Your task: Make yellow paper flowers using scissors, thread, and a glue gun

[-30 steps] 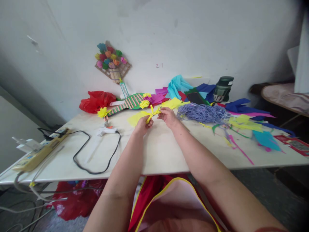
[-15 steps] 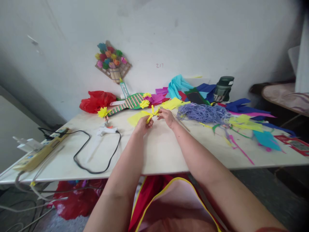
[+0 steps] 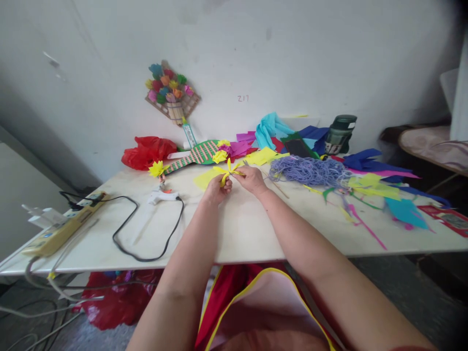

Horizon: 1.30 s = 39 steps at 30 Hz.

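Observation:
My left hand [image 3: 218, 189] is closed around the lower part of a yellow paper flower [image 3: 228, 168], whose narrow petals spread above the fingers. From the right, my right hand [image 3: 251, 178] reaches the flower with fingers pinched at a petal on that side. A flat yellow paper sheet [image 3: 203, 179] lies just behind the left hand. Beyond it rests a green fan-like piece [image 3: 203, 152] covered with thin strips and trimmed with yellow and pink paper flowers. A thin stick [image 3: 278, 189] lies on the table right of the right hand.
A white glue gun [image 3: 161, 196] and its black cable lie on the left, near a yellow power strip [image 3: 62, 229]. Tangled purple cord [image 3: 309, 170], coloured paper scraps and a dark green bottle [image 3: 341, 134] are on the right. A red plastic bag [image 3: 148, 153] sits at the back.
My right hand has shifted left, closer to my left hand, and now pinches nearer the flower's centre. The left hand keeps its hold, and the petals stand more spread.

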{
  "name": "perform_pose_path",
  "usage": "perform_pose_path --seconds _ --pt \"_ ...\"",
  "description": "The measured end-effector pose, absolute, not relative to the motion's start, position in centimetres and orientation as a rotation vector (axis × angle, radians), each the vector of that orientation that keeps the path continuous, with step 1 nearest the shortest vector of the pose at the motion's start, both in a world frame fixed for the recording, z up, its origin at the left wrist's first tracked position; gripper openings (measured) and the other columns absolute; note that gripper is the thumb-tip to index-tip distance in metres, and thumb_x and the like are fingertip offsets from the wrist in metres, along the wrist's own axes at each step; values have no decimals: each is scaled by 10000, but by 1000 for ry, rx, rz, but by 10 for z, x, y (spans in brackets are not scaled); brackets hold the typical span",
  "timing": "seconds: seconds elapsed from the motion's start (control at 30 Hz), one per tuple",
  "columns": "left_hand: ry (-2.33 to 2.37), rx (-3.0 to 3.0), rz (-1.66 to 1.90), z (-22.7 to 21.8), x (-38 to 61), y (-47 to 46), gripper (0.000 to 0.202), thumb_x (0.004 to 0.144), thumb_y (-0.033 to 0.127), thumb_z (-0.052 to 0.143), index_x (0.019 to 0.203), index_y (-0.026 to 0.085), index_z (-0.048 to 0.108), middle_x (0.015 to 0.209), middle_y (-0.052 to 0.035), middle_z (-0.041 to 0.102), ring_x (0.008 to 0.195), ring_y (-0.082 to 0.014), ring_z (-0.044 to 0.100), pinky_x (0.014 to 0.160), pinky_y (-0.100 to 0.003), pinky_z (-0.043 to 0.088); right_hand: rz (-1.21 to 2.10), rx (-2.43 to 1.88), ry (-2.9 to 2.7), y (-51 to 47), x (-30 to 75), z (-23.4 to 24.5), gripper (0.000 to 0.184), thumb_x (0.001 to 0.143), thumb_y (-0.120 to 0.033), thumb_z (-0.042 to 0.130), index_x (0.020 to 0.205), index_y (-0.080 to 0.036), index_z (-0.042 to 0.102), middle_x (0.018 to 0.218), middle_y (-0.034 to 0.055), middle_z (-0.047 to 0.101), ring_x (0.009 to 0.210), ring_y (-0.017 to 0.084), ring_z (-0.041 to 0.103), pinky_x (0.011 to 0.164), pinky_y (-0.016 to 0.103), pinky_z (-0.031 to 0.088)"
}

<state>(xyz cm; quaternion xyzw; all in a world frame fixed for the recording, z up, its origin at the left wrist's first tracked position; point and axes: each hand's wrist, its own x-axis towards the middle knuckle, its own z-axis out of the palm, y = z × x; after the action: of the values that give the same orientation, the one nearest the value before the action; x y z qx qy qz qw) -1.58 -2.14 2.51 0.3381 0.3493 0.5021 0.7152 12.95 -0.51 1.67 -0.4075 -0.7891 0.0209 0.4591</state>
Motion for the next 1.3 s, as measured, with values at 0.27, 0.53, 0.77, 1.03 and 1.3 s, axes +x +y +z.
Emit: perform_pose_path --seconds 0.27,0.53,0.77,1.03,1.3 --pt "993 930 1172 24 -13 -22 87 702 184 492 732 130 553 516 3 515 398 -60 434 421 -176 361 -38 -1162 -1989 -10 130 21 223 829 -330 479 868 -221 670 918 35 691 869 165 592 749 248 387" --pt "1245 1340 1372 20 -10 -17 200 727 302 513 671 130 599 633 -59 638 507 -120 551 569 -251 444 -104 -1350 -1969 -11 131 23 265 817 -359 469 731 -202 665 772 36 686 716 156 581 623 240 342" --pt "1513 1739 1231 23 -7 -24 151 723 294 573 613 197 538 611 -23 621 652 -149 583 599 -211 381 -100 -1462 -1925 -10 131 23 246 815 -361 467 905 -245 665 779 33 690 730 185 595 647 262 374" --pt "1621 2009 1145 19 -7 -21 254 788 312 525 568 207 455 490 1 527 613 -153 542 606 -217 324 -45 -1412 -1960 -6 133 20 291 804 -365 483 1024 -240 627 808 35 694 759 206 609 692 293 414" --pt "1686 2076 1051 22 -4 -24 227 810 288 505 611 220 420 473 3 446 693 -199 548 653 -242 310 -96 -1388 -1986 -6 133 21 240 806 -335 488 964 -235 639 943 38 685 860 202 604 707 284 412"
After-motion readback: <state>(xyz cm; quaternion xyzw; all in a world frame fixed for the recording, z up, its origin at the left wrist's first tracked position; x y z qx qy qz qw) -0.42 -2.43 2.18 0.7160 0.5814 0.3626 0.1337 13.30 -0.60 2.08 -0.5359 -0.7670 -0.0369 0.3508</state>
